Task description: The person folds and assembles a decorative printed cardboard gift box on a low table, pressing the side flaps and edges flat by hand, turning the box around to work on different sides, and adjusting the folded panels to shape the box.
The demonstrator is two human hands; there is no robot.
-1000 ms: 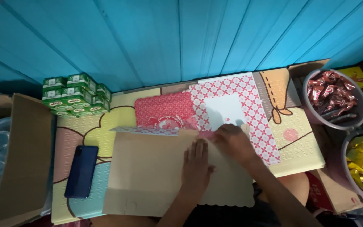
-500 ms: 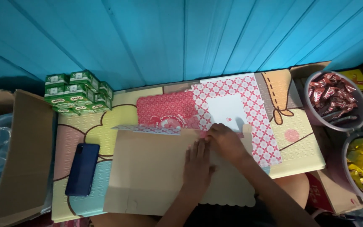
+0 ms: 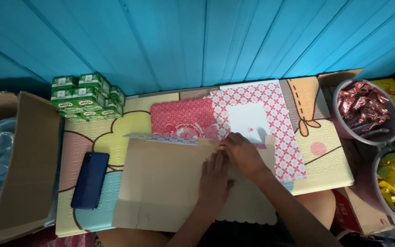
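A flat brown cardboard sheet (image 3: 161,183) is spread on the patterned mat (image 3: 325,169), its top edge overlapping red patterned cardboard (image 3: 184,120). It is pressed down by the left hand (image 3: 214,176), fingers flat and open. Its top edge is pinched by the right hand (image 3: 243,153). A dark phone (image 3: 90,179) lies just beside it; green cartons (image 3: 88,96) are stacked behind.

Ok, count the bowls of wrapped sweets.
2, both at the right edge: the bowl of red-brown sweets farther back, the bowl of yellow sweets nearer, partly cut off. Others may lie out of view.
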